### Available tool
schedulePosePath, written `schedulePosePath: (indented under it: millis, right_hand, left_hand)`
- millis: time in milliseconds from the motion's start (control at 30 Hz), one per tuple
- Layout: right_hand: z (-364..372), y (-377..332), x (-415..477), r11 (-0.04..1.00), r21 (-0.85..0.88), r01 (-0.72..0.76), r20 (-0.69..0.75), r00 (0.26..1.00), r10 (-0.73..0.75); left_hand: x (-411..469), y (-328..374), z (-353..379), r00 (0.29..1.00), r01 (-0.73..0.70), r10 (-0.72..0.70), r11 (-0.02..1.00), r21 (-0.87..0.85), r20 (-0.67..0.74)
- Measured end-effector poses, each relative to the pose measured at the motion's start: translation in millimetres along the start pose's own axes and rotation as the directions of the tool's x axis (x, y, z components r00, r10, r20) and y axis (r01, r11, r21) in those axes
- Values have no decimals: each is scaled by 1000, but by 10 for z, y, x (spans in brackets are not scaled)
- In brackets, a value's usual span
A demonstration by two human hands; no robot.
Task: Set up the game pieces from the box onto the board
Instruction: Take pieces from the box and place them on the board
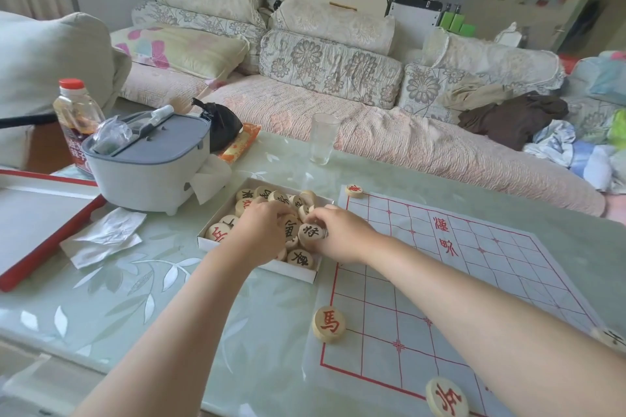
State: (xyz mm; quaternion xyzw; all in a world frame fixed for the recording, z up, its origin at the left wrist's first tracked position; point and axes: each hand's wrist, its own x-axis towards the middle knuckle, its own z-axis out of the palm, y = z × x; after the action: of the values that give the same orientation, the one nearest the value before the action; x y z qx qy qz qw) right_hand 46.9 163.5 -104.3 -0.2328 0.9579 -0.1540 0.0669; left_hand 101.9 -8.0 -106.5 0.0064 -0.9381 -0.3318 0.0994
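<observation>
All my feed gives me of the person is two arms, so there's not much to report. The left forearm (176, 325) and right forearm (474, 308) are both bare from the wrist all the way back to the frame edge, fairly full and rounded. The left hand (261, 230) and right hand (342, 234) are bare too, with smooth, rounded backs. The fingertips are mostly hidden, so I can't make out the nails.

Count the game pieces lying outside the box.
4. Far-corner piece on the board; horse piece at its left edge; soldier piece at its near edge; a cut-off piece at the frame's right. The right forearm may hide more.
</observation>
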Motion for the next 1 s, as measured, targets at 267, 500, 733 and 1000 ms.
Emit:
schedulePosePath:
  millis: [267, 500, 733, 1000]
  right_hand:
    - [-241, 283, -472, 992, 126, -30, -200, 978, 55]
    - [-430, 1109, -1347, 958, 196, -210, -273, 927, 259]
    - [-698, 2149, -2136, 851, 285, -442, -330, 788, 520]
    - [-881, 3075, -2649, 671, 324, -667, -416, 536, 734]
  left_hand:
    - [-7, 468, 197, 996, -50, 53, 998, -49, 67]
    - [-148, 1177, 797, 957, -90, 142, 975, -205, 253]
    - [-351, 1704, 1375, 934, -78, 180, 947, -312, 310]
    - [-360, 2213, 1890, 930, -31, 149, 943, -333, 335]
